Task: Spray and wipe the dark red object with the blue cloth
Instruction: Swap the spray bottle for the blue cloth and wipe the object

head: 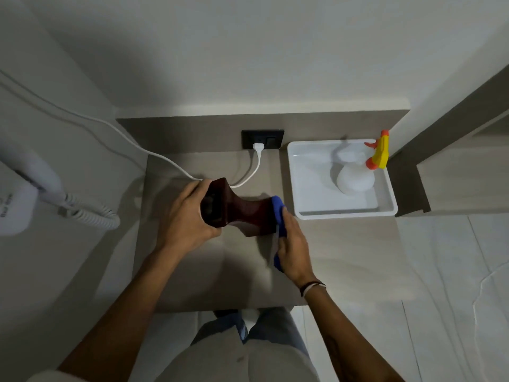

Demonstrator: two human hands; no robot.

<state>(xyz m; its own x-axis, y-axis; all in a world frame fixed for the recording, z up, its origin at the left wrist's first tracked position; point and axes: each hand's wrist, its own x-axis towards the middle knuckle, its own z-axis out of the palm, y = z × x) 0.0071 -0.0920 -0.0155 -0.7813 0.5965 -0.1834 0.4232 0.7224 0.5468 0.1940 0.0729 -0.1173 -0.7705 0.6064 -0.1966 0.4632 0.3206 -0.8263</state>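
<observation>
A dark red object with a narrow waist and two wider ends lies tilted on its side above the grey counter. My left hand grips its left end, which faces the camera. My right hand presses a blue cloth against the object's right end; more of the cloth shows below my palm. A white spray bottle with a yellow and orange trigger head stands in a white tray to the right, apart from both hands.
A black wall socket holds a white plug, and its cable runs behind the red object. A white wall-mounted device with a coiled cord hangs at the left. Pale floor tiles lie beyond the counter's right edge.
</observation>
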